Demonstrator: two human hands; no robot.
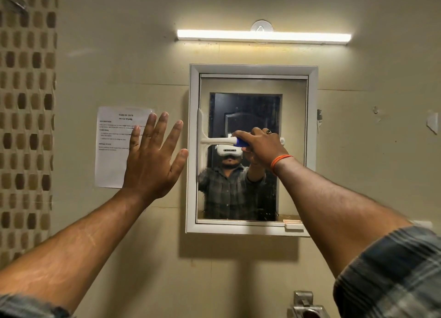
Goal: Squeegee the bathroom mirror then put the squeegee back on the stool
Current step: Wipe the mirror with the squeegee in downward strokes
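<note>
right hand [259, 146] grip: clenched on squeegee [216, 140] against mirror [253, 186] | left hand [152, 158]: released, fingers spread

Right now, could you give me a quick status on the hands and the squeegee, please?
Right hand grips squeegee handle, blade upright at mirror left edge. Left hand open beside the frame. Nothing blocking the glass.

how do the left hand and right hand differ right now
The left hand is open, fingers straight and spread; the right hand is curled round the squeegee handle. The left hand is raised in front of the wall and printed sheet, beside the mirror; the right is in front of the glass. Only the right shows a ring and an orange wristband. Both are raised at similar height.
</note>
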